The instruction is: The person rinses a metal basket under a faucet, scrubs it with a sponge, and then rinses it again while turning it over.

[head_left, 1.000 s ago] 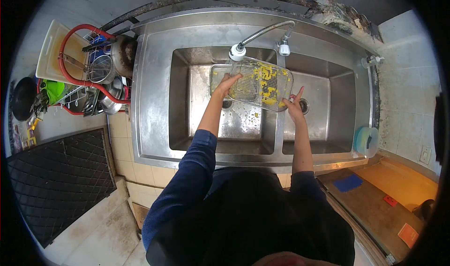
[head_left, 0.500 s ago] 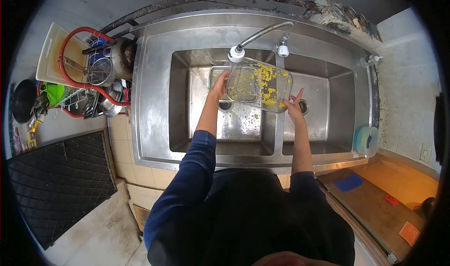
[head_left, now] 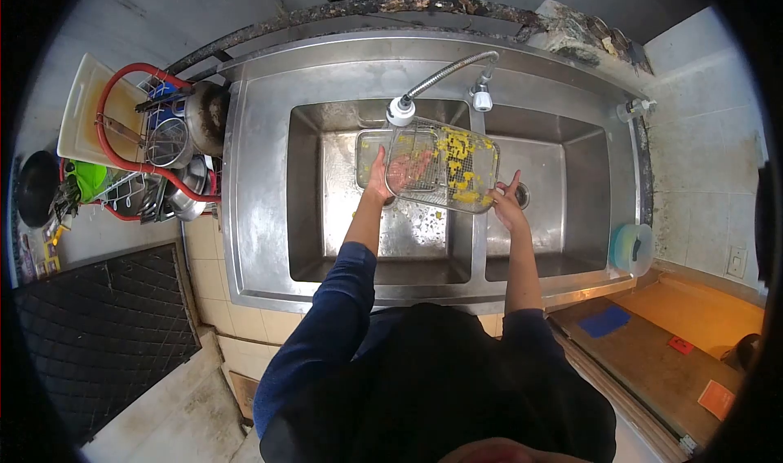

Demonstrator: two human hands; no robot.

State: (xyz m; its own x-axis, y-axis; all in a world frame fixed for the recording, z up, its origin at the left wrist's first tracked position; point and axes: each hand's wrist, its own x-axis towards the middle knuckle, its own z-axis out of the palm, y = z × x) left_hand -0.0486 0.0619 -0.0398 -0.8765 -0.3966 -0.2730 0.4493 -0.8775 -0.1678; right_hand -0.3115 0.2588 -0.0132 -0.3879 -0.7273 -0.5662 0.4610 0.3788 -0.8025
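Observation:
A wire mesh tray with yellow scraps stuck to its right half is held tilted over the left basin and the divider. My left hand supports its left end, with the fingers spread beneath and showing through the mesh and the thumb outside the rim. The lower right corner is pinched by my right hand, whose index finger points away. Below the mesh tray, a second shallow tray lies in the left basin, partly covered. The white spray head hangs at the upper left edge of the mesh tray.
Yellow bits dot the left basin. The right basin has a drain. A tap stands behind the divider. A round tub sits at the right rim. On the left is a red-framed rack with pans and a strainer.
My left hand has shifted from gripping the mesh tray's left edge to lying beneath it, palm showing through. The right hand keeps the corner. The whole view has shifted slightly.

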